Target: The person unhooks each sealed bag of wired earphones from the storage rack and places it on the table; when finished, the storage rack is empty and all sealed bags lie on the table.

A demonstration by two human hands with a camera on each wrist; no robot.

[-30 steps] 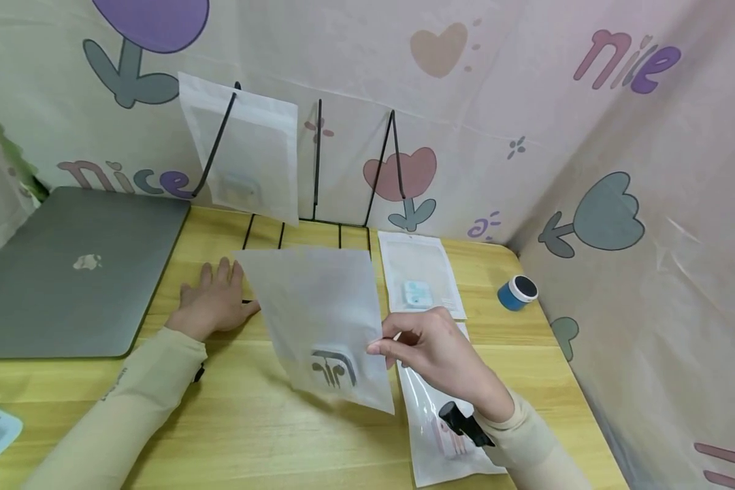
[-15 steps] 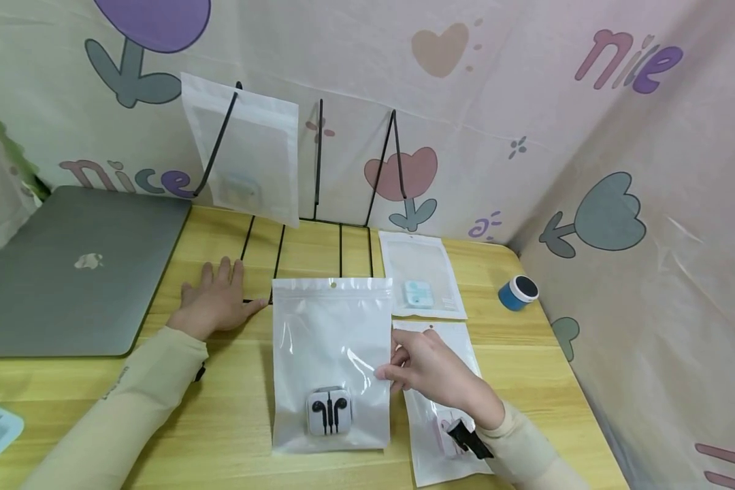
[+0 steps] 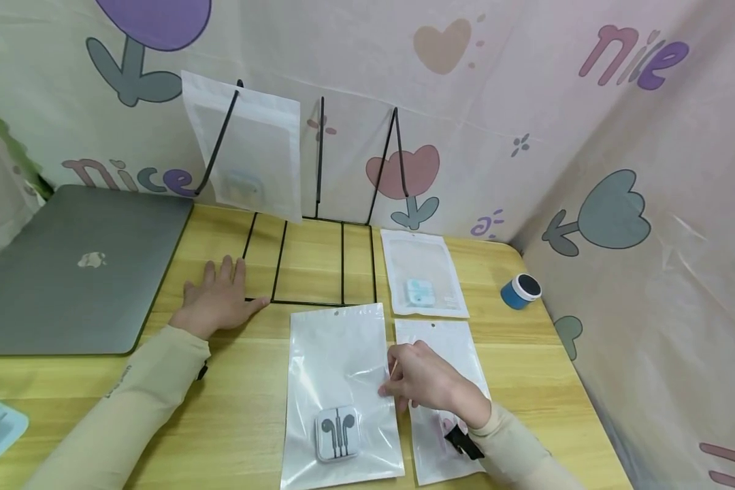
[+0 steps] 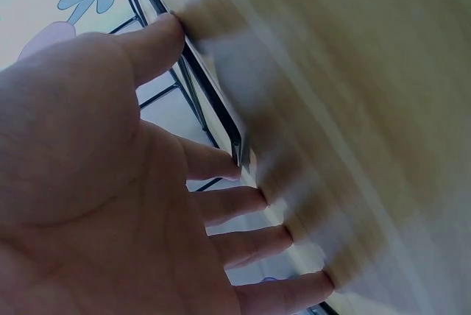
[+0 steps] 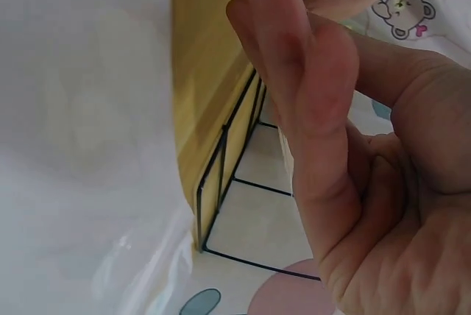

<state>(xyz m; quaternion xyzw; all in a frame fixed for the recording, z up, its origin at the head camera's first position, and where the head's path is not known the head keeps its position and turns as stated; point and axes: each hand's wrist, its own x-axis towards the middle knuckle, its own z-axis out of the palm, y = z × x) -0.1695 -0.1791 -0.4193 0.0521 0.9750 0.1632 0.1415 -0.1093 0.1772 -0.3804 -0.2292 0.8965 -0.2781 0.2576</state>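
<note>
My right hand (image 3: 425, 381) pinches the right edge of a white zip pouch (image 3: 337, 354), which lies nearly flat in front of me. Low in that pouch shows a square clear case of wired earphones (image 3: 337, 433). The right wrist view catches the same hand (image 5: 316, 101) with fingers curled. My left hand (image 3: 217, 299) rests spread on the table, its thumb on the front bar of a black wire rack (image 3: 309, 302). In the left wrist view the straight fingers of that hand (image 4: 125, 168) touch the wood beside the bar.
Another white pouch (image 3: 260, 150) hangs on the rack's left hook. Two more, a back pouch (image 3: 416, 258) and a front pouch (image 3: 447, 347), lie at the right. A grey laptop (image 3: 92, 299) fills the left, a blue jar (image 3: 520, 291) the far right. Patterned cloth (image 3: 496, 88) lines the back.
The earphone pouch, raised and tilted a second ago, has come down toward me and now lies face up. My right hand moved slightly down with its edge. The left hand kept its place.
</note>
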